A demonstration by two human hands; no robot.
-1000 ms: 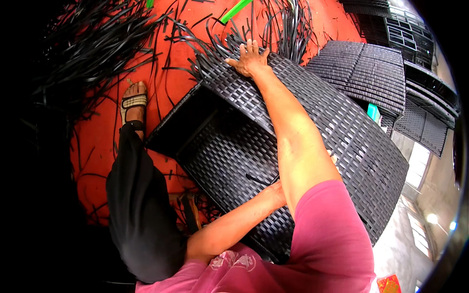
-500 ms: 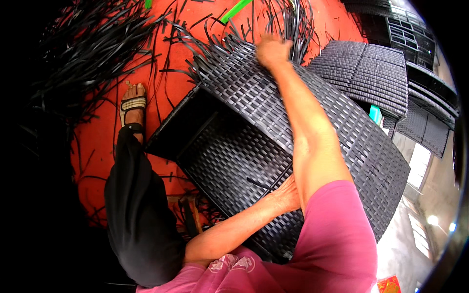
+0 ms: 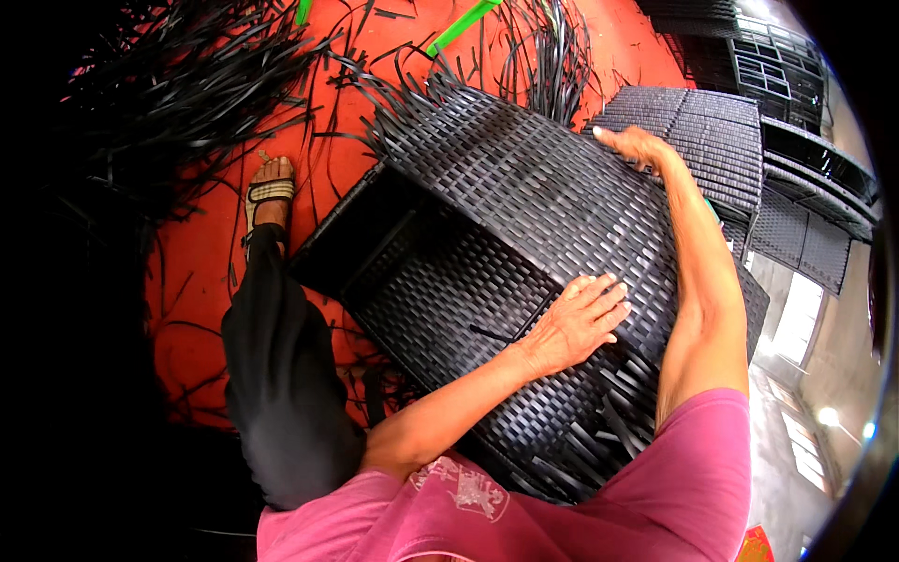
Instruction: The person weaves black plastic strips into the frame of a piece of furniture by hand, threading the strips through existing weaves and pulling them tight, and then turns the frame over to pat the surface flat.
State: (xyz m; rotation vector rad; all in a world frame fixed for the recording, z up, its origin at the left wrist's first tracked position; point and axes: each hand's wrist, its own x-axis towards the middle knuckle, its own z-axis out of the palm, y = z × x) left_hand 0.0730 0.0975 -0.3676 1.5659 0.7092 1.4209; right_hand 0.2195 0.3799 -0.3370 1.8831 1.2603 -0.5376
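A large black woven wicker frame [image 3: 524, 206], shaped like a box with an open hollow on its left side, lies tilted on the red floor. My left hand [image 3: 576, 323] rests flat on its woven surface near the middle, fingers spread. My right hand [image 3: 639, 148] grips the frame's far right edge, arm stretched out over the weave. Loose strip ends stick out at the frame's top left and at its near lower edge.
Loose black plastic strips [image 3: 178, 84] lie scattered over the red floor [image 3: 197, 272] at the top and left. My sandalled left foot [image 3: 269, 192] and dark trouser leg are left of the frame. Finished woven panels [image 3: 712, 131] are stacked at the upper right. A green stick [image 3: 464, 23] lies at the top.
My right hand has slid from the frame's far top edge to its right edge. My left hand has moved up onto the woven surface. The frame has turned and come nearer.
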